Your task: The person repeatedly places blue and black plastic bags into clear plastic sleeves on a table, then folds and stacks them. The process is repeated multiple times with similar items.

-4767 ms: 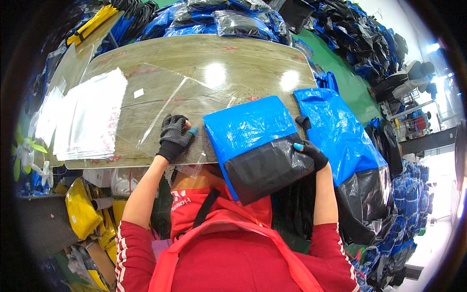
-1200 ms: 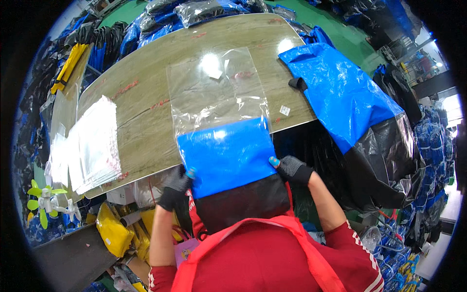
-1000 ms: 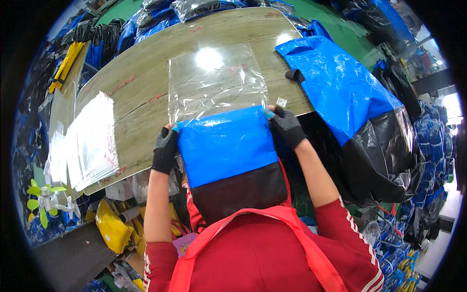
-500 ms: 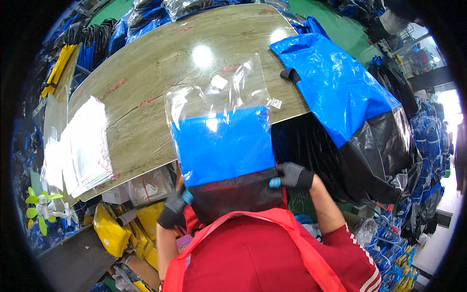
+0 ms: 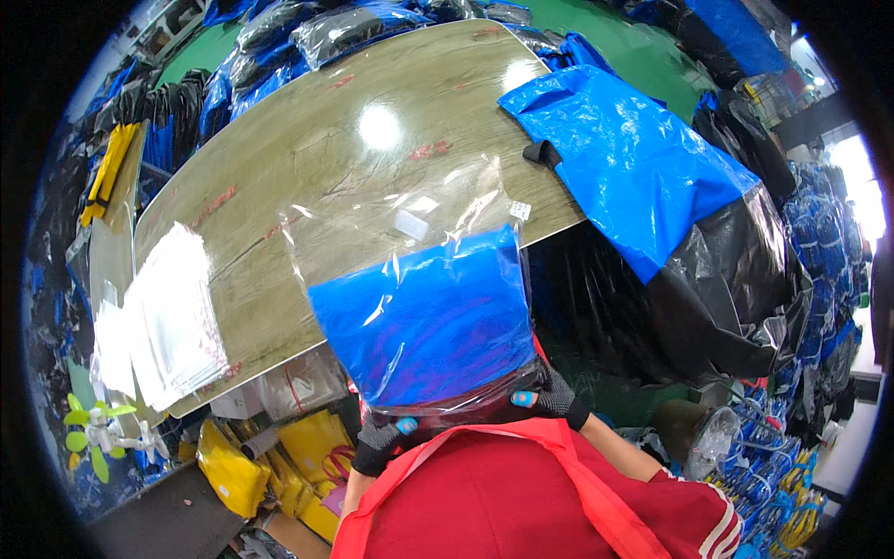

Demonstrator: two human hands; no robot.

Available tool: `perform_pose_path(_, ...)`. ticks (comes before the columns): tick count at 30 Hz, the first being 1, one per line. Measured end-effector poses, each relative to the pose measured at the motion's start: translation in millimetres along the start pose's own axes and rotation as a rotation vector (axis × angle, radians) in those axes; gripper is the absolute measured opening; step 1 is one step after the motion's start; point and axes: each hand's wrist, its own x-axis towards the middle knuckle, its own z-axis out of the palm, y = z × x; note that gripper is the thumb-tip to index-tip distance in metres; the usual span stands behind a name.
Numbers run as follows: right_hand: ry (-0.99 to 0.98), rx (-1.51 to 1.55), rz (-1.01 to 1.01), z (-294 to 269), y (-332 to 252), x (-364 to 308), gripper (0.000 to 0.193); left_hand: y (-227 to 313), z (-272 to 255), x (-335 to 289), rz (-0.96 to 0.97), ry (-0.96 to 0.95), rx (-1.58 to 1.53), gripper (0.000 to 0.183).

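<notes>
A clear plastic bag (image 5: 363,238) holds a folded blue and black sheet of coated material (image 5: 419,317). Its far end lies on the table, and its near end hangs over the edge close to my body. My left hand (image 5: 382,443), in a dark glove with blue at the thumb tip, grips the near left corner. At the near right corner my right hand (image 5: 554,396), gloved the same way, has its thumb on top and its other fingers hidden underneath. Little of the black part shows between my hands.
A large blue and black sheet (image 5: 643,158) drapes over the right side of the wood-patterned table (image 5: 307,140). White plastic sleeves (image 5: 177,312) lie stacked at the left. Below are yellow folded goods (image 5: 233,466) and a small green-bladed fan (image 5: 98,433). Blue bundles (image 5: 815,279) stand at right.
Both hands have come closer to my body and drawn the bagged sheet down, off more of the table. The bag is tilted now, and its black part has mostly gone out of sight.
</notes>
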Motion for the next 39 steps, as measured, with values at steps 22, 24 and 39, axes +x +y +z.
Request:
perform_pose_path(22, 0.237, -0.605, -0.996, -15.2, -118.5, 111.8, 0.082, 298.5, -18.2, 186.6, 0.919, -0.232, 1.367, 0.085)
perform_pose_path(24, 0.325, -0.582, -0.992, -12.7, -119.6, 114.9, 0.071, 282.5, 9.3, 194.7, 0.951, -0.244, 1.277, 0.078)
perform_pose_path(39, 0.402, 0.805, -1.002, 18.4, -185.7, 150.5, 0.056, 139.3, 60.4, 205.9, 0.292, 0.248, -0.632, 0.063)
